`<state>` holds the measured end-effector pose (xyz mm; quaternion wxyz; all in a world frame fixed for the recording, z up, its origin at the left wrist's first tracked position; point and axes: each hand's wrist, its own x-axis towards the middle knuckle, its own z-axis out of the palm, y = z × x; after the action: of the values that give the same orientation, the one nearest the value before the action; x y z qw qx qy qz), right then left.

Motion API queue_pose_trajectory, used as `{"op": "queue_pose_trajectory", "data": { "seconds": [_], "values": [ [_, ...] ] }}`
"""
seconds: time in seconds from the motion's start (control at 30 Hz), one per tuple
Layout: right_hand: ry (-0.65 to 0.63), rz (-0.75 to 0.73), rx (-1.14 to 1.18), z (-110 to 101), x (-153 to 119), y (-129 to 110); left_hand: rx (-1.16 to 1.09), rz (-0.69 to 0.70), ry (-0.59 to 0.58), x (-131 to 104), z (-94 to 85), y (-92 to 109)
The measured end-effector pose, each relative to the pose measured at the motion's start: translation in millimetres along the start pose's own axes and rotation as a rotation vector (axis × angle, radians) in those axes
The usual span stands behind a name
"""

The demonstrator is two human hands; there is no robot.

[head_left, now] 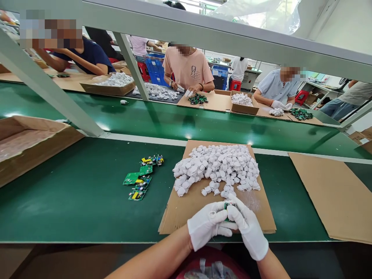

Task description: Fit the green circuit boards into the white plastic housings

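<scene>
Both of my hands wear white gloves and meet over the near part of a cardboard sheet (180,211). My left hand (209,221) is closed on a small green circuit board (226,207), mostly covered by fingers. From the other side my right hand (247,223) grips the same board, its fingertips pressed against it. Just beyond my hands lies a large heap of small white pieces (217,164), with a few loose ones at its near edge. To the left on the green table, several circuit boards (140,182) with yellow parts lie in a loose group.
A cardboard box (37,155) stands at the far left, and another flat cardboard sheet (334,193) lies at the right. A slanted metal post (58,73) and a rail cross in front. Beyond the green conveyor belt (168,120), co-workers sit at boards and white pieces.
</scene>
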<state>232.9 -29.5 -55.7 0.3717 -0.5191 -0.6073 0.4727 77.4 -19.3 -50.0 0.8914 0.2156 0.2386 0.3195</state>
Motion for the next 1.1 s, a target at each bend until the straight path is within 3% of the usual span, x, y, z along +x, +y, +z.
{"op": "queue_pose_trajectory", "data": {
  "seconds": [0.1,0.33,0.6,0.73,0.9,1.0,1.1],
  "values": [
    [0.033,0.056,0.037,3,-1,-2,0.045,0.007,-0.002,0,2.6,5],
    [0.050,0.036,0.065,8,-1,2,0.369,0.077,0.143,6,7.3,7],
    [0.021,0.008,0.044,9,0,2,0.445,0.081,0.116,-3,14.9,16],
    [0.076,0.031,-0.012,10,0,2,0.436,0.131,0.031,-1,12.4,10],
    [0.012,-0.003,0.152,7,1,5,0.453,0.147,0.119,4,5.6,4],
    [0.043,0.010,0.089,7,0,5,0.456,0.160,0.086,4,3.9,3],
    [0.063,0.019,0.057,9,1,6,0.481,0.194,0.126,5,3.0,1]
  ]
}}
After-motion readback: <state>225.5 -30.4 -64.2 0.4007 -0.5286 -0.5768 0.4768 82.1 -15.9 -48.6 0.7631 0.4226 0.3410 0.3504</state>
